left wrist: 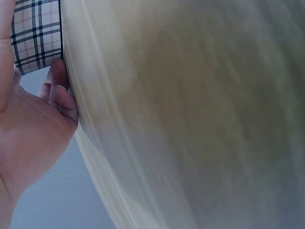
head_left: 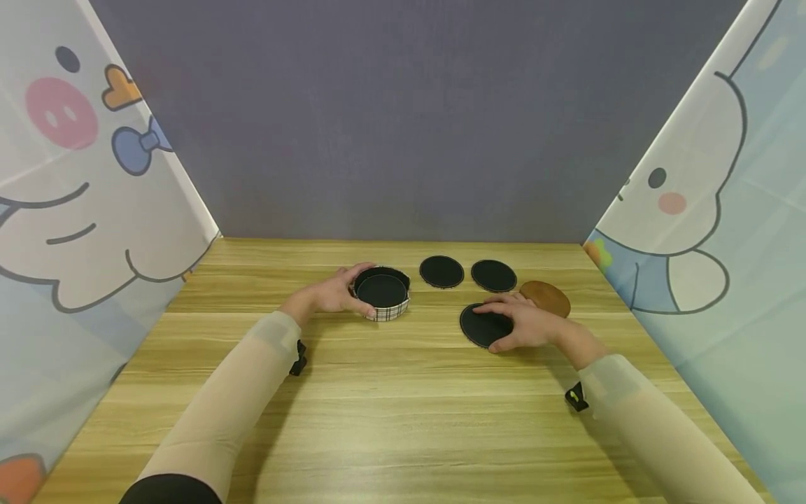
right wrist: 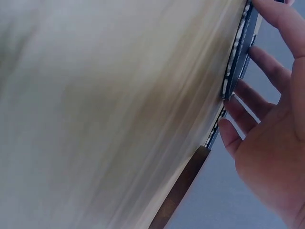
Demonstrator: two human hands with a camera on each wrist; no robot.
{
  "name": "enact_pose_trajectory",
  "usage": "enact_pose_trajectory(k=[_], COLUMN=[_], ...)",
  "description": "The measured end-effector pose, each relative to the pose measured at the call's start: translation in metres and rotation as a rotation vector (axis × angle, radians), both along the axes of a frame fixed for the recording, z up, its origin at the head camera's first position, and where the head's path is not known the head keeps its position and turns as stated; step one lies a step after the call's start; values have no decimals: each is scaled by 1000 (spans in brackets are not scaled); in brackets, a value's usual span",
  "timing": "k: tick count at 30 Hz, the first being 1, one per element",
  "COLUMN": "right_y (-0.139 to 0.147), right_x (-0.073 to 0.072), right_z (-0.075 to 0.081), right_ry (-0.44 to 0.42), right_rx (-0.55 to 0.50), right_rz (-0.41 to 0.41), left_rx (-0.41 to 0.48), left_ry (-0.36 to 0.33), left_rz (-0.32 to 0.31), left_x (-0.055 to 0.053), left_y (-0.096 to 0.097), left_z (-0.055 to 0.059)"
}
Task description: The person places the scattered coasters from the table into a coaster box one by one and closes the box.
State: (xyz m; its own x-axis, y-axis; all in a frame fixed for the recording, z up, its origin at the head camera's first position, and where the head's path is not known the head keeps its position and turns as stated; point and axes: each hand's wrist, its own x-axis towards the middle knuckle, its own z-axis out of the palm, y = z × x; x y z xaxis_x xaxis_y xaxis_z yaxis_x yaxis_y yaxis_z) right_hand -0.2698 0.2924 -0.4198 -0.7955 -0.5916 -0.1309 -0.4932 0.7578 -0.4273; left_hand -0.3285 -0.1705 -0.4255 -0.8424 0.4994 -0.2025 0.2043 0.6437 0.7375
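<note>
My left hand [head_left: 336,292] holds a round plaid coaster holder [head_left: 392,313] from its left side, thumb at the near wall and fingers at the far one. Its inside is black, and the left wrist view shows the plaid wall [left wrist: 37,33] up close. On the right, my right hand [head_left: 525,322] spans a round black coaster [head_left: 475,327] lying on the table, thumb and fingers at its edges. The right wrist view shows that coaster's dark, speckled rim [right wrist: 233,62] side-on between thumb and fingers. The hand covers the coaster's right part.
Two more black coasters [head_left: 441,271] [head_left: 494,276] lie flat farther back. A brown round disc [head_left: 546,299] lies just beyond the right hand, partly hidden by it. The wood-grain table [head_left: 390,420] meets a grey back wall [head_left: 403,126], with printed cloth panels [head_left: 749,280] at both sides.
</note>
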Motion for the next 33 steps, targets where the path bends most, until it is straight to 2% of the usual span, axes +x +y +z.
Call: enact_pose_trajectory(k=[7, 18, 24, 30, 33], right_y=[-3, -12, -21, -34, -43], right_x=[-1, 0, -5, -12, -15], right_z=[1, 2, 1, 3, 6], right_ry=[1, 65, 76, 135, 138], right_rx=[19, -2, -43, -82, -99], right_rz=[-3, -25, -48, -38, -46], left_rx=[-7, -9, -13, -1, -3], left_ry=[1, 3, 1, -7, -7], left_rz=[-2, 1, 6, 3, 3], left_x=[-2, -2, -2, -2, -1], left_y=[-2, -1, -2, -1, -1], left_z=[-2, -3, -3, -1, -1])
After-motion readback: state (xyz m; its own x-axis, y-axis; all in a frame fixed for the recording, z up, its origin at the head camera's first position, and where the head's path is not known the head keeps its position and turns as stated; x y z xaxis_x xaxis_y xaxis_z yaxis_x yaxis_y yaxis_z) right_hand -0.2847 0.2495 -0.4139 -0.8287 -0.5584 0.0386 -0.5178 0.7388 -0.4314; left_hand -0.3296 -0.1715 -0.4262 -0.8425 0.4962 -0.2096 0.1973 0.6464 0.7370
